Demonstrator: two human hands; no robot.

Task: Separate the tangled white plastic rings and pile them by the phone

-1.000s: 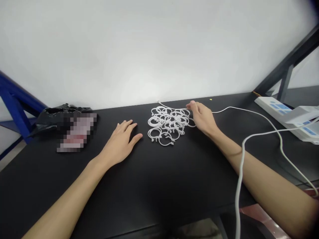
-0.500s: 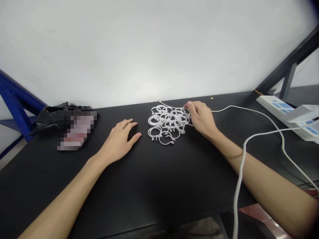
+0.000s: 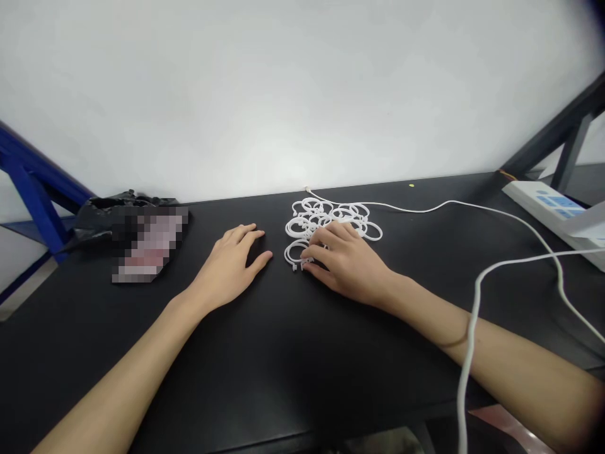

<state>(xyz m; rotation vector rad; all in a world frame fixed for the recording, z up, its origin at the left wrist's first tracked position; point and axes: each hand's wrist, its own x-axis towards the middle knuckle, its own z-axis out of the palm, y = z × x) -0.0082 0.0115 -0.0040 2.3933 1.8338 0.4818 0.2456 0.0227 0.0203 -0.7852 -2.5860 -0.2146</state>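
Midway along the black desk [image 3: 283, 353], the right hand [image 3: 350, 265] lies fingers-down on a heap of white plastic rings [image 3: 331, 213]; any grip is hidden. Beside them the left hand [image 3: 231, 268] rests flat, empty.

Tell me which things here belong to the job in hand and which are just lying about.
In hand: pile of white rings; right hand, resting on its near side; left hand, flat on the table beside it.
Lying about: black bag; white cable; power strip.
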